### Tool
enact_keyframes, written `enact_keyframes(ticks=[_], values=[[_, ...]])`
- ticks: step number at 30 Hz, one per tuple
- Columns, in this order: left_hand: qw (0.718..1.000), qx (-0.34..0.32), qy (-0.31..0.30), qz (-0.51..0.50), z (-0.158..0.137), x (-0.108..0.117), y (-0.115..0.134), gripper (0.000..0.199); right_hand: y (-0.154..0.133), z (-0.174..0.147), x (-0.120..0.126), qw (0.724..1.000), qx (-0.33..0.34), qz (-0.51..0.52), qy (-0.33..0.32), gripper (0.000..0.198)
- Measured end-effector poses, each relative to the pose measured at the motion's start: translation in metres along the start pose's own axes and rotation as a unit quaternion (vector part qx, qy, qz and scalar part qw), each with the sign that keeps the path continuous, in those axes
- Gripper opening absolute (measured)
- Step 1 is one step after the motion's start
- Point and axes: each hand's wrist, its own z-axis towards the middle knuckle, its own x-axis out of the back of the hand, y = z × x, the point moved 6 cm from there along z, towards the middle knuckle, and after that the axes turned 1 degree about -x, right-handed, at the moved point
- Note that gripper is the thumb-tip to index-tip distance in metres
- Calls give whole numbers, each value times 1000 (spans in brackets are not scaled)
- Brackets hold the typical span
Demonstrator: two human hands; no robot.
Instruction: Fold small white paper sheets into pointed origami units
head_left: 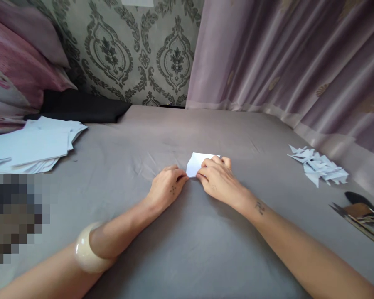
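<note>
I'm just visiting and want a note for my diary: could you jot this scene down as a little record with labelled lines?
Left hand: fingertips holding the near left corner of a small white paper
Right hand: fingers over that paper's right side
Left wrist: cream bangle
Far left: stack of white sheets
Far right: pile of pointed white paper pieces
Surface: grey cloth
Behind: patterned wall, mauve curtain
Lower left: pixelated, unreadable
</note>
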Motion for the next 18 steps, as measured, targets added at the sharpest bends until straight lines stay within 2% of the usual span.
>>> enact_keyframes(ticks=[9,18], values=[[999,23,12,24,3,-3,-2,20,6,21,-1,996,-56,6,-75,20],[998,66,-18,-2,8,-4,-6,16,5,33,1,984,-82,-22,-158,21]])
